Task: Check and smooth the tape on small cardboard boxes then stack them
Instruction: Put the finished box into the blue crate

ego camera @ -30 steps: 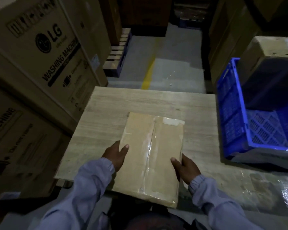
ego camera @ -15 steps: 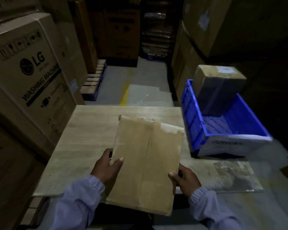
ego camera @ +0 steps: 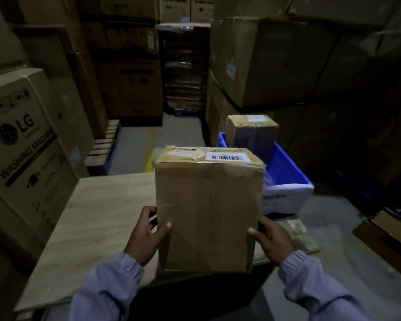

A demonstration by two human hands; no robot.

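Now you hold the small cardboard box [ego camera: 208, 209] upright in front of you, over the near edge of the wooden table [ego camera: 97, 216], with one broad face turned toward you. Whether its lower edge touches the table cannot be told. Your left hand [ego camera: 146, 235] grips the box's side at eight o'clock, with the thumb laid on the front face and the fingers curled round behind. Your right hand [ego camera: 273, 239] grips the opposite side at four o'clock the same way, thumb on the front and fingers wrapped out of sight. A faint seam of tape runs down the middle of the facing side, from twelve to six. On the top face a white barcode label [ego camera: 227, 157] sits toward one o'clock, with paler tape patches beside it at eleven. At two o'clock from the box a blue crate [ego camera: 287, 167] stands near the table's far right corner, and a second cardboard box [ego camera: 252, 133] stands upright at its far end. At nine o'clock a large washing machine carton [ego camera: 26, 147] stands just beside the table's left edge.
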